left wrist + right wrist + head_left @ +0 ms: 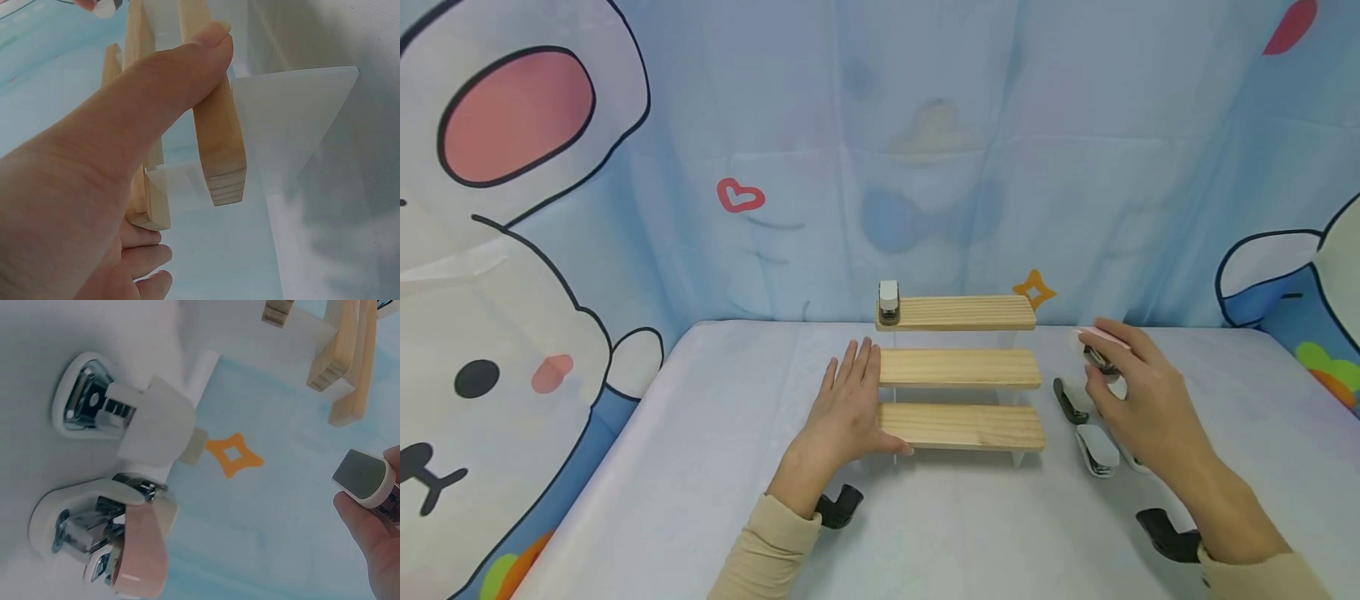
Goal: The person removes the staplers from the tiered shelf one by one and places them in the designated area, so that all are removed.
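Observation:
A three-step wooden shelf point(962, 367) on clear side panels stands at the table's middle. My left hand point(844, 408) rests at its left end, fingers straight. In the left wrist view, the thumb point(181, 65) presses on the front of the lowest board point(219, 144). To the shelf's right, my right hand point(1142, 392) pinches a mini stapler point(1101, 360) in the air, its grey base point(361, 474) showing in the right wrist view. On the top board's left end stands another mini stapler point(889, 302), white above and dark below.
Below my right hand several mini staplers lie on the white table, among them a dark one point(1070, 402), a white one point(1097, 450) and a pink-topped one point(140, 550). Black camera mounts point(840, 506) sit at both wrists. A blue cartoon curtain point(775, 250) hangs behind.

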The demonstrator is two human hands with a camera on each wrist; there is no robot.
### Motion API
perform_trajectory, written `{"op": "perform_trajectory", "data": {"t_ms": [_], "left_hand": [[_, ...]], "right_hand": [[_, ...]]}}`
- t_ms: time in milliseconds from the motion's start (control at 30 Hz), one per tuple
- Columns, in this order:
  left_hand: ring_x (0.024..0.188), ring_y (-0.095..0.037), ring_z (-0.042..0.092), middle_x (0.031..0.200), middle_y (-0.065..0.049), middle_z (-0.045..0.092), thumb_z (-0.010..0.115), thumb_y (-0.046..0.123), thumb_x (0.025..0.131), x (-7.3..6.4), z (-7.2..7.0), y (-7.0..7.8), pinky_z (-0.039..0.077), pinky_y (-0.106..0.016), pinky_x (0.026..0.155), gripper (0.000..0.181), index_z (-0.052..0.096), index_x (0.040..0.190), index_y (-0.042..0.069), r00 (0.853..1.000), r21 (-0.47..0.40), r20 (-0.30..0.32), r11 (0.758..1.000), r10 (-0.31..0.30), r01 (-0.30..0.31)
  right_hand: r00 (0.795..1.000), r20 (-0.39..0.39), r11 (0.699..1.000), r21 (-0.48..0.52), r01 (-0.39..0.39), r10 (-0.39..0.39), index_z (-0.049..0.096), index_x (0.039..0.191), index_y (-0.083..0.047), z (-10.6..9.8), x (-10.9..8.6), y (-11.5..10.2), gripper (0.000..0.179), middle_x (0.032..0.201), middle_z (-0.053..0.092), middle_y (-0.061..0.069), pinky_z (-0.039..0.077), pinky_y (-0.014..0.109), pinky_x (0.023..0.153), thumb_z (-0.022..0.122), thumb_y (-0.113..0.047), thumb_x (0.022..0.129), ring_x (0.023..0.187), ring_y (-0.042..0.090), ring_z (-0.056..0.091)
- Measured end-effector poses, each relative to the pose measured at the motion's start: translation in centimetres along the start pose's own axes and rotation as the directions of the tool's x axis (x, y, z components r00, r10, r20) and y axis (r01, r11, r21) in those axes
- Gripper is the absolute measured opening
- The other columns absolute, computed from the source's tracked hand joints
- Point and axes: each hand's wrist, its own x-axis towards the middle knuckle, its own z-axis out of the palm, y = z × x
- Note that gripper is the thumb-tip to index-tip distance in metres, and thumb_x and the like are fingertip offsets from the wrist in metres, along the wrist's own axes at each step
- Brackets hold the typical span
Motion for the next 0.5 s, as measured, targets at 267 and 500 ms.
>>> {"op": "perform_trajectory", "data": {"t_ms": [267,500], "left_hand": [[0.156,-0.030,0.003,0.167,-0.014,0.006,0.088,0.060,0.061,0.0,0.1,0.0,0.008,-0.051,0.126,0.140,0.006,0.159,0.002,1.000,-0.011,0.001,1.000,-0.003,0.003],[0.156,-0.029,0.002,0.168,-0.014,0.006,0.088,0.060,0.061,0.0,0.1,0.0,0.008,-0.051,0.126,0.140,0.006,0.159,0.002,1.000,-0.011,0.002,1.000,-0.007,0.007]], "right_hand": [[1.000,-0.008,0.999,-0.037,-0.006,0.006,0.065,0.123,0.004,-0.8,-1.2,1.3,0.050,0.130,0.058,0.023,0.031,-0.006,0.076,0.071,0.015,0.075,0.097,0.034,0.063],[0.999,-0.024,0.999,-0.031,-0.027,0.026,0.066,0.122,0.004,-1.5,-2.2,2.6,0.051,0.130,0.058,0.024,0.033,-0.002,0.071,0.072,0.016,0.073,0.096,0.033,0.060]]}}
